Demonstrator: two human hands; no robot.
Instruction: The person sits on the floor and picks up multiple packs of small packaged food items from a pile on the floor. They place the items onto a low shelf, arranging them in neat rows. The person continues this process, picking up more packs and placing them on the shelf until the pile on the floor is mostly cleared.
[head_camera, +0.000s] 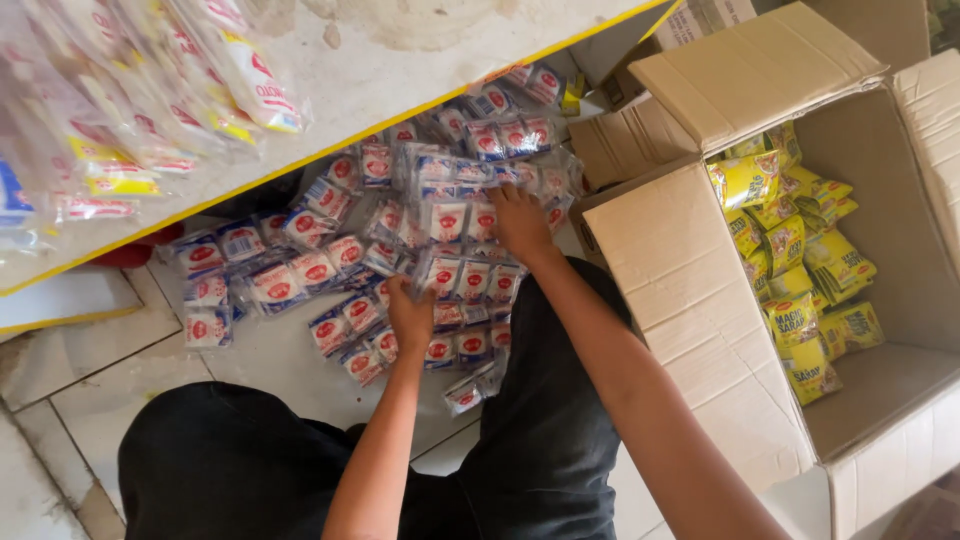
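Hanging strips of packets (120, 90) fill the 10 o'clock corner above a white shelf (400, 60) with a yellow edge. On the tiled floor (110, 400) lies a heap of small red-and-white sachets (300, 270). The left hand (411, 318), arm stretched forward, pinches sachets at the heap's near edge. The right hand (520, 222) presses flat, fingers spread, on the pile. At 3 o'clock, an open cardboard box (690, 290) holds yellow packets (800, 270).
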